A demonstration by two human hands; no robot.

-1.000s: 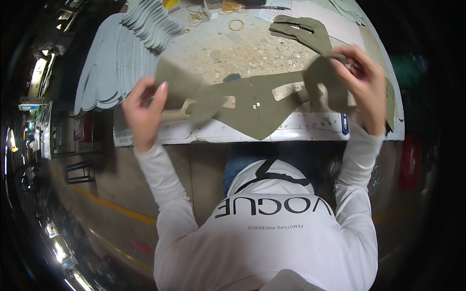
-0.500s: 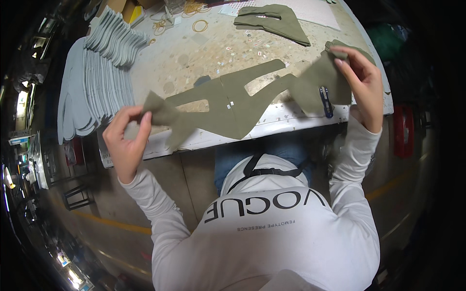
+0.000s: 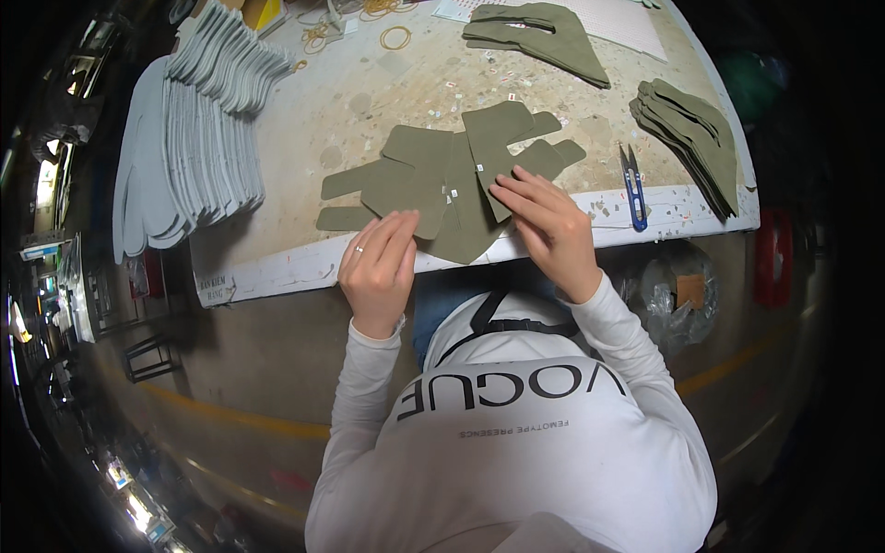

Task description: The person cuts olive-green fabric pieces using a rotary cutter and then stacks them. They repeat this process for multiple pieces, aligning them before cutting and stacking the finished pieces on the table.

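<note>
Olive fabric piece [image 3: 468, 243], long axis left-to-right, tip nearward; left hand [image 3: 376, 276], right hand [image 3: 560, 232], fingers [image 3: 527, 196] extended and unclenched.

A white long-sleeved shirt [image 3: 516, 488] bears black lettering [image 3: 507, 389].

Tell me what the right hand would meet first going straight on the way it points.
Pointing forward and left, the right hand would first meet the green piece at its fingers; they seem to touch it already, though depth is unclear.
</note>
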